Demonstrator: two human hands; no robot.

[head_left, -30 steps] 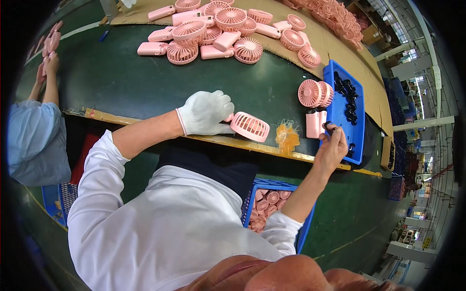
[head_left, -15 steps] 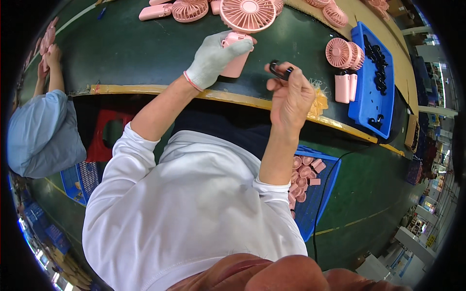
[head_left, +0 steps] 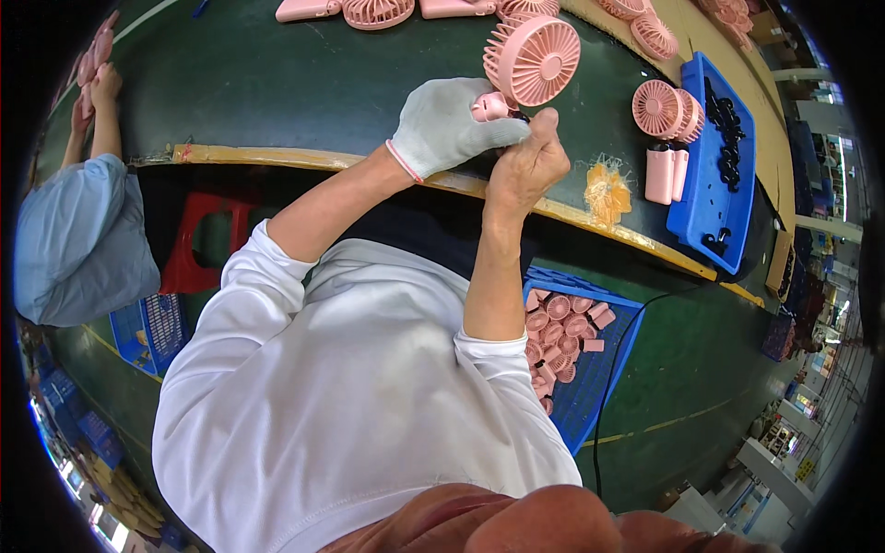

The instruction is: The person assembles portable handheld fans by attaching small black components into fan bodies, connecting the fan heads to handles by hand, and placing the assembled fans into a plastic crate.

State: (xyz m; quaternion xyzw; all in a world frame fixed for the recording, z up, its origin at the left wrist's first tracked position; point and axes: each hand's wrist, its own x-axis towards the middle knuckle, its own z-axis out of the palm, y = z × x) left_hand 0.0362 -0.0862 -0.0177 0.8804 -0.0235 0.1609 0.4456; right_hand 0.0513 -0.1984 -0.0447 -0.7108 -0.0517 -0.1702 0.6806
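My left hand (head_left: pixel 447 122), in a pale grey glove, is closed around the handle of a pink handheld fan (head_left: pixel 544 63). The fan is tilted, with its round caged head pointing up and to the right above the table. My bare right hand (head_left: pixel 527 170) is pressed up against the handle's neck, fingers pinched together. A small bit of a black curved clip (head_left: pixel 519 116) shows between the two hands; the rest is hidden by my fingers. Most of the handle is covered by the glove.
More pink fans (head_left: pixel 378 11) lie along the table's far side. At right, a blue tray (head_left: pixel 684 221) holds black clips (head_left: pixel 726 138), with fans (head_left: pixel 660 175) beside it. Yellow frayed material (head_left: pixel 607 192) sits at the edge. Below is a blue crate (head_left: pixel 599 396) of fans. Another person (head_left: pixel 83 240) works at left.
My right hand has brought the black clip leftward to the fan's neck. My left hand has turned and tilted the fan and shifted it slightly right.
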